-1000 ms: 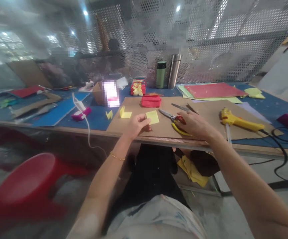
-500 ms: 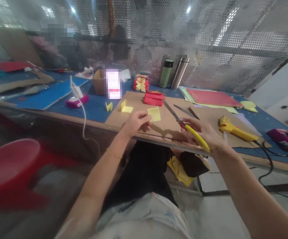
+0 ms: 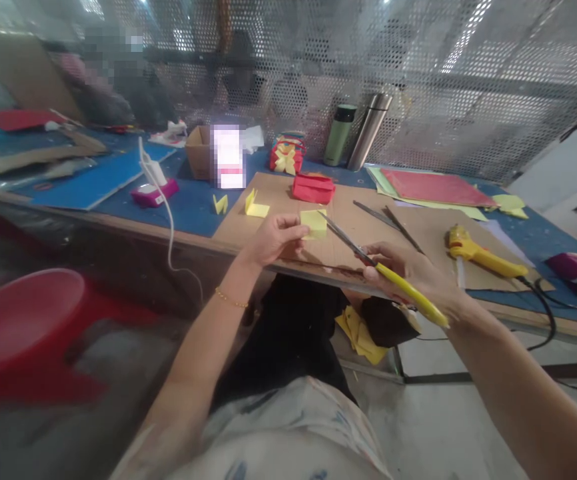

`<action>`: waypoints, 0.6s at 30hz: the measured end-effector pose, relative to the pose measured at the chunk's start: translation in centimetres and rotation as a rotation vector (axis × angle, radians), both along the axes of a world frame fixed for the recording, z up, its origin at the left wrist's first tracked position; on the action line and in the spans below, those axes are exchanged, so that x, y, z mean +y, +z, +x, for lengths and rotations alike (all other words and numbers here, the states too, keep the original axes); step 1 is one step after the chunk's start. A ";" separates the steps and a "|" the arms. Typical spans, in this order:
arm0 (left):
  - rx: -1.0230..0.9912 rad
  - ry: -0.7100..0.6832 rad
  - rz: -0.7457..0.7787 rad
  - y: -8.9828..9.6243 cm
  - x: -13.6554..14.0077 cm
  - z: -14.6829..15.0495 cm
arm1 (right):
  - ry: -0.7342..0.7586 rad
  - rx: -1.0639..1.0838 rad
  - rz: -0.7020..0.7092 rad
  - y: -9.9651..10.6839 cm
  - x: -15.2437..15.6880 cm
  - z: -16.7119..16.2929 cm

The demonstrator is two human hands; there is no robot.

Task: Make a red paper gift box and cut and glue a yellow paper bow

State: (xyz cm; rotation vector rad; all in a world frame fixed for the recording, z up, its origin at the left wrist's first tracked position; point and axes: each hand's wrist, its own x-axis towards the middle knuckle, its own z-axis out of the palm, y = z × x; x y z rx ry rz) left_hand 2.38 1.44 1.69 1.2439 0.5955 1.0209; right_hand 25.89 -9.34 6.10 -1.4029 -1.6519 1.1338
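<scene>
"Left hand [image 3: 274, 239]?"
"Pinching yellow paper [image 3: 316, 223], thumb against fingers, mid-frame."
"Right hand [image 3: 414, 268]?"
"Curled around yellow-handled scissors [image 3: 393, 277], right of centre, tips at the paper's upper right; touching, I can't tell."

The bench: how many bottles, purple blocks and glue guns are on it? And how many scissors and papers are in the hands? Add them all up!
Bottles: 2, green bottle and steel bottle
Purple blocks: 2, left block and right block
Glue gun: 1
Scissors in the right hand: 1
Paper in the left hand: 1
Total: 7
</scene>
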 end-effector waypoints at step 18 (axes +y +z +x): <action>0.011 0.008 0.006 -0.5 0.3 0.1 | -0.033 0.070 -0.108 -1.1 0.8 -0.1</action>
